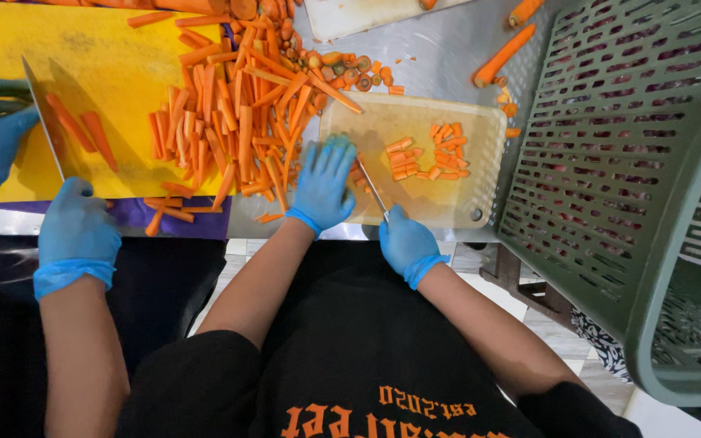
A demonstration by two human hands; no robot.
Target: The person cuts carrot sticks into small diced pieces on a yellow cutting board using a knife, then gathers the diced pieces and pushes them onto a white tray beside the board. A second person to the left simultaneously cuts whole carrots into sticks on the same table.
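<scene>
Carrot sticks (356,172) lie on the pale cutting board (480,130) under the flat, spread left hand (323,183); the right hand (406,242) grips a small knife (372,187) (blade beside those fingers), so a slip could nick the glove

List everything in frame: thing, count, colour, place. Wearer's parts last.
Carrot sticks: big pile, orange, centre, partly on the yellow board.
Diced carrot: small heap, orange, on the clear board.
Yellow board: one, left.
Clear board: one, centre.
Crate: one, green, right.
Steel table: one, grey, beneath.
Co-worker's gloved hands: two, blue, left, with a cleaver.
Left hand: blue glove, on the carrot sticks.
Right hand: blue glove, holding the knife.
</scene>
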